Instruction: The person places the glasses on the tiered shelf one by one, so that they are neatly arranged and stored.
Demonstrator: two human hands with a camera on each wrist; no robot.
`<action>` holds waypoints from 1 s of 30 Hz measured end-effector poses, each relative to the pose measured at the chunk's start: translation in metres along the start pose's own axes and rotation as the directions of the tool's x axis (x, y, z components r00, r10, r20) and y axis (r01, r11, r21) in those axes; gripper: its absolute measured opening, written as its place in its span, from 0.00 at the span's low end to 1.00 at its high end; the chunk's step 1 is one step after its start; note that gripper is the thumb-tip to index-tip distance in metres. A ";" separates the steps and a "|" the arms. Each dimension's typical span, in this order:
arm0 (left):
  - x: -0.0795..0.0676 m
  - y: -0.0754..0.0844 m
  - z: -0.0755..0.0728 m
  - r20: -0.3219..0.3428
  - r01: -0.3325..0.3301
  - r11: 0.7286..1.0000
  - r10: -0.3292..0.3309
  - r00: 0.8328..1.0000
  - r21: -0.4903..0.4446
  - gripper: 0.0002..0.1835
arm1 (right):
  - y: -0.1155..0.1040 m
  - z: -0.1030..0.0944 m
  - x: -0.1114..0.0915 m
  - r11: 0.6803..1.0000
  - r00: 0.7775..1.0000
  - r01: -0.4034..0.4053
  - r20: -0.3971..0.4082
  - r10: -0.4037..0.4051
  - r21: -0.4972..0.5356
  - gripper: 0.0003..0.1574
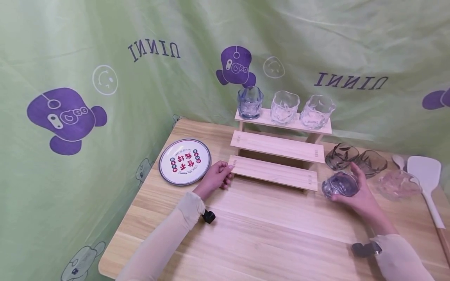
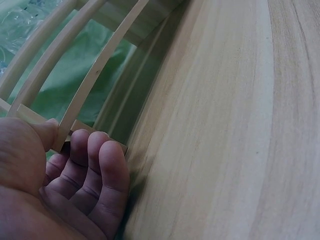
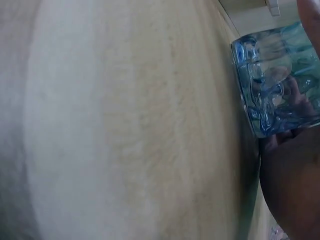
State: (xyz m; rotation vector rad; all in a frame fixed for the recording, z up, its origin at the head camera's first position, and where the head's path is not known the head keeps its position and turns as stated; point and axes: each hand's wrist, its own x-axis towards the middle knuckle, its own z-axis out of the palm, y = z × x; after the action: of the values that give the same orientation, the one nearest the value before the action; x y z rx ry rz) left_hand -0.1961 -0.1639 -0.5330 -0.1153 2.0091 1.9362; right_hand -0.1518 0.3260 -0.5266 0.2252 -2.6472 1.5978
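Note:
My left hand [image 1: 215, 178] grips the left end of the lowest step of a three-tier wooden rack [image 1: 272, 171]. In the left wrist view the thumb [image 2: 47, 134] lies on one side of the board's end and curled fingers on the other. On the right, my right hand [image 1: 363, 201] holds a blue glass [image 1: 340, 184] between thumb and fingers, low by the tabletop. The right wrist view shows the wavy wall of this blue glass [image 3: 275, 82]. Along the top tier stand a blue glass [image 1: 250, 103] and two clear glasses [image 1: 284, 107].
Left of the rack lies a white plate [image 1: 184, 162] with red lettering. Two dark glasses [image 1: 370, 163] and a pinkish glass dish [image 1: 399, 183] sit at the right, beside a white spatula [image 1: 424, 175] and a small spoon [image 1: 399, 161]. A green curtain [image 1: 197, 23] hangs behind the table.

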 end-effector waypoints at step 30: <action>0.001 0.000 -0.001 0.015 -0.011 1.000 0.011 1.000 0.003 0.18 | -0.040 -0.002 -0.014 0.979 0.995 -0.101 0.001 0.103 -0.176 0.58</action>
State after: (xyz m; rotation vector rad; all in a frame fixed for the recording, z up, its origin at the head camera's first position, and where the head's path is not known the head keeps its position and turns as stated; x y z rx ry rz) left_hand -0.1976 -0.1651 -0.5329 -0.0891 2.0073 1.9355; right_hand -0.1322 0.3107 -0.4916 0.0915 -2.8293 1.3790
